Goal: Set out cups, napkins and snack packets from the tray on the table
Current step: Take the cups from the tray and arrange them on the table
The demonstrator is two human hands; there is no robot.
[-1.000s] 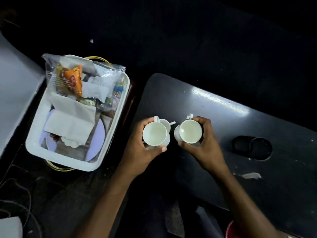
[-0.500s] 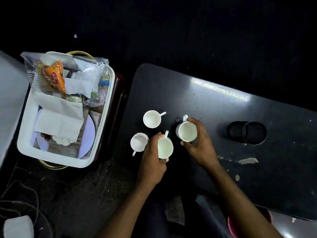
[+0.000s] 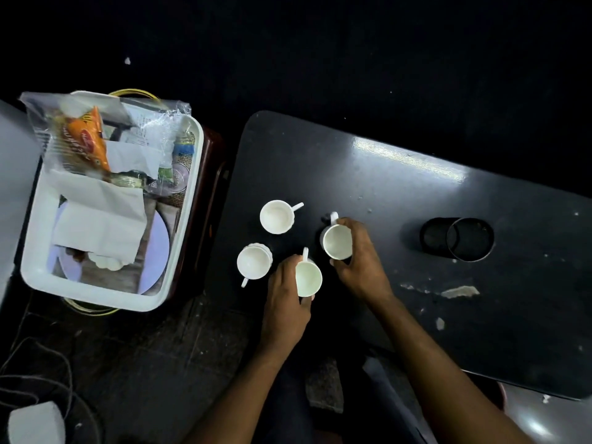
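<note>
Several white cups stand on the dark table [image 3: 400, 193]. My left hand [image 3: 285, 302] grips one cup [image 3: 308, 278] near the table's front edge. My right hand [image 3: 358, 264] wraps around another cup [image 3: 337, 242] just to the right. Two free cups sit to the left: one [image 3: 277, 216] farther back, one [image 3: 254, 262] nearer. Left of the table, the white tray [image 3: 189, 238] holds white napkins [image 3: 99, 225], an orange snack packet [image 3: 86, 142] in clear plastic, and a pale plate [image 3: 157, 254].
A black ring-shaped object [image 3: 458, 239] lies on the table to the right of the cups. Worn patches [image 3: 458, 291] mark the tabletop. Cables [image 3: 38, 366] and a white block [image 3: 35, 423] lie on the dark floor at the lower left.
One second ago each hand held stacked cups together. Two cups now stand free on the table's left part, and both hands have lowered their remaining cups onto the tabletop.
</note>
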